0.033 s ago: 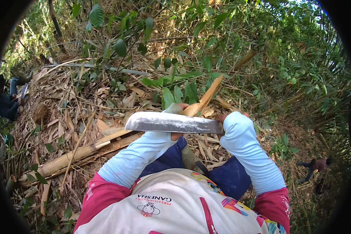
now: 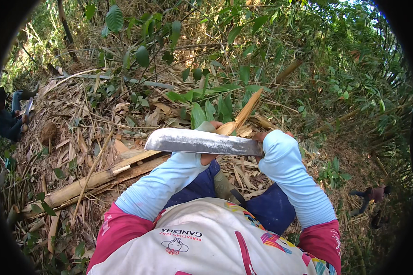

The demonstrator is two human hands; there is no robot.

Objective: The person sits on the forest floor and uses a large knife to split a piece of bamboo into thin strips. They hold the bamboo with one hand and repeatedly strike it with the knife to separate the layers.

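A broad machete [image 2: 199,141] with a worn, whitish blade lies crosswise in front of me, its rounded tip to the left. My right hand [image 2: 260,137] is closed at its handle end; the grip itself is mostly hidden by the sleeve. Behind the blade, my left hand [image 2: 209,159] shows only in part. Its fingers are bent against a split, tan piece of bamboo [image 2: 248,110] with a ragged, pointed far end. The blade covers the middle of this hand and the piece's near end.
Split bamboo poles [image 2: 85,184] lie on the leaf-littered ground at left. Leafy green shoots [image 2: 206,110] stand just beyond my hands. Dense bamboo growth [image 2: 353,82] fills the right side. One person [image 2: 9,114] with a blade is at far left, another person [image 2: 374,195] at far right.
The machete blade has risen slightly away from me and its tip has shifted a little left. Both hands stay nearly in place.
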